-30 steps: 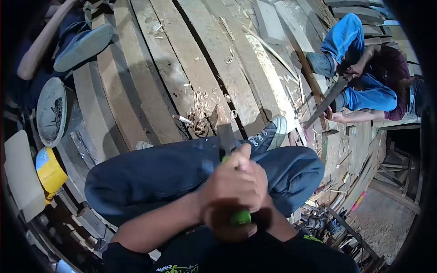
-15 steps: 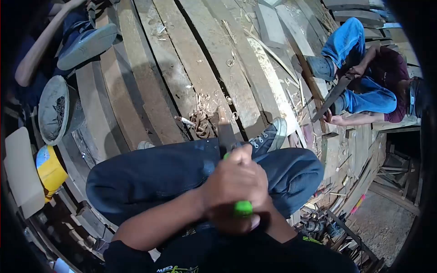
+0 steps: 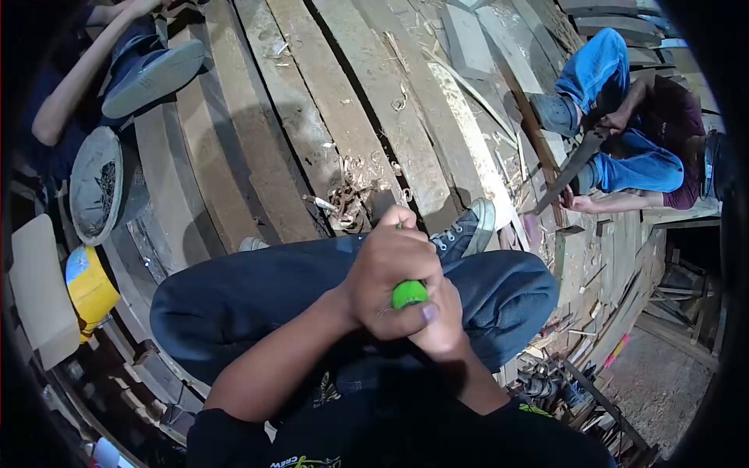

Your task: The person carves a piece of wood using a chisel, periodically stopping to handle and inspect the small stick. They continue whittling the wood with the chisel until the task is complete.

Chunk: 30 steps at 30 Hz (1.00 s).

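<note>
Both my hands are clasped together in front of my lap, around the green handle (image 3: 409, 293) of a tool. My left hand (image 3: 388, 269) lies on top with its fingers wrapped round, and my right hand (image 3: 441, 316) is partly hidden under it. Beyond the knuckles a short part of the dark flat blade (image 3: 382, 203) shows, pointing away from me over the planks (image 3: 312, 132). A clump of curled wood shavings (image 3: 349, 207) lies just left of the blade, with a small whitish stick (image 3: 320, 203) on it.
At the right a person (image 3: 647, 140) sits holding a long saw (image 3: 573, 168). Another person's shoe (image 3: 154, 79) is at the upper left, above a round basin (image 3: 97, 186). A yellow container (image 3: 92, 288) stands at the far left beside a pale board (image 3: 43, 292).
My clasped hands have moved a little up and rotated, and less of the blade shows. The green handle end now sits higher in view.
</note>
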Each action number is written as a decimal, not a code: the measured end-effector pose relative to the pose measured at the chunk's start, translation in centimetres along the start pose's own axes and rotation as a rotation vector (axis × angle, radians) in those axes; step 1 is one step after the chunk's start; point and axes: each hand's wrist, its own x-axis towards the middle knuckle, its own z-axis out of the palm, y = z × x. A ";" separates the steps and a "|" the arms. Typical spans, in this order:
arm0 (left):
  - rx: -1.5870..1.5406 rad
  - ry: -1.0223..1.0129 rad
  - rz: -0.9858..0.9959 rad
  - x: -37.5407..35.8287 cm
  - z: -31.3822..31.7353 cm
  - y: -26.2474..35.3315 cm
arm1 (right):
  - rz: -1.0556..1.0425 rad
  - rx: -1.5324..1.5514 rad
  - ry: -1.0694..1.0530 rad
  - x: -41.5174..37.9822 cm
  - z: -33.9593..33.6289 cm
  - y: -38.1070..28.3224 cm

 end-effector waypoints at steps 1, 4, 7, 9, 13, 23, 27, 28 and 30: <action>-0.004 0.019 -0.009 0.3 0.0 0.1 | -0.019 0.016 0.031 0.1 -0.3 -0.2; 0.022 -0.044 -0.007 -1.2 0.6 0.8 | 0.038 -0.021 0.029 0.0 0.3 0.3; 0.072 0.014 -0.020 0.4 -0.7 0.1 | 0.017 -0.045 0.034 -0.2 0.0 -0.6; 0.009 0.027 -0.078 -0.2 -0.2 0.7 | 0.035 0.003 0.070 0.0 -0.3 -0.8; 0.017 -0.038 -0.057 -1.0 0.4 1.2 | 0.097 0.036 0.006 -0.3 -0.2 -0.6; 0.102 -0.006 -0.082 -1.2 0.6 0.9 | -0.046 -0.081 0.038 -0.5 -0.4 -0.2; 0.081 0.008 -0.121 -0.2 0.9 -0.1 | 0.043 0.288 0.154 -0.2 0.0 -0.9; 0.097 -0.020 -0.132 -0.3 0.8 0.6 | -0.010 0.277 0.156 -0.4 0.2 -0.3; 0.069 -0.026 -0.108 -0.7 1.0 1.0 | -0.054 0.214 0.155 -0.4 0.4 0.5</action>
